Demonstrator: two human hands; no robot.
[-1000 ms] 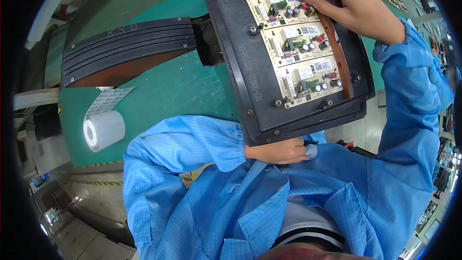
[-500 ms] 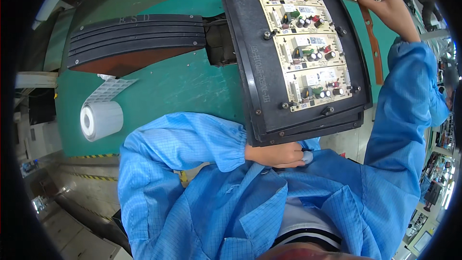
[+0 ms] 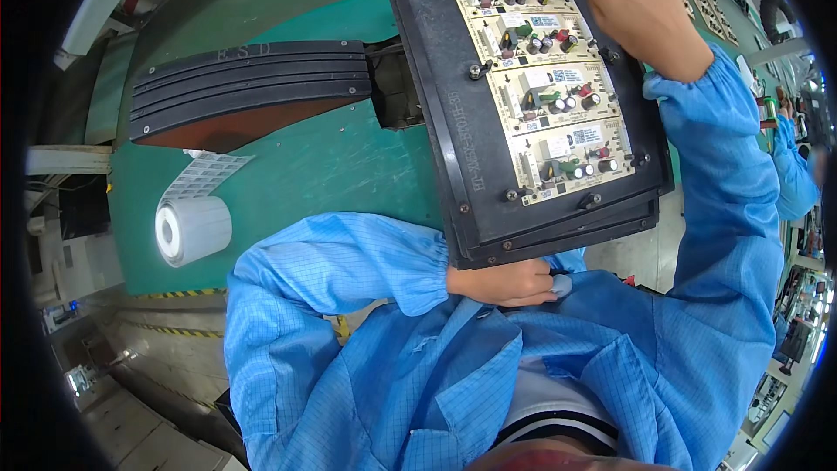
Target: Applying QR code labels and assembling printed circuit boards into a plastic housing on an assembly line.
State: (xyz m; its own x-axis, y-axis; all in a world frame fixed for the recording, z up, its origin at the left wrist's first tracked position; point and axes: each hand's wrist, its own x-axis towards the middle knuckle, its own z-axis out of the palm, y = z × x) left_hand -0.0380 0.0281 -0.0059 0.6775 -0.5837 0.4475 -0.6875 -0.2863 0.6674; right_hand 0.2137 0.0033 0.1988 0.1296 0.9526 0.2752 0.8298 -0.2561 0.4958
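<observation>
A black carrier plate [image 3: 488, 201] lies tilted before me, stacked on another dark plate. Several cream circuit boards [image 3: 571, 135] sit in a column on it, carrying capacitors, white blocks and green and red parts, with black clips around them. My left hand [image 3: 506, 283] is closed below the plate's near edge, at my jacket. A small whitish piece shows at its fingertips; I cannot make out what it is. Over the plate's far right corner, my right hand [image 3: 641, 13] is open, thumb and fingers apart. The picture's top edge cuts off some of its fingertips.
A black ribbed block [image 3: 253, 74] stands on the green table mat [image 3: 349, 157] at left. Nearby is a roll of white labels [image 3: 196, 228] with a loose strip. More circuit boards [image 3: 715, 10] lie at the far right. A co-worker's blue sleeve [image 3: 792, 170] shows at the right rim.
My right hand has moved left, from the boards beyond the plate to over its far right corner. My left hand stays closed in place. The view has shifted slightly.
</observation>
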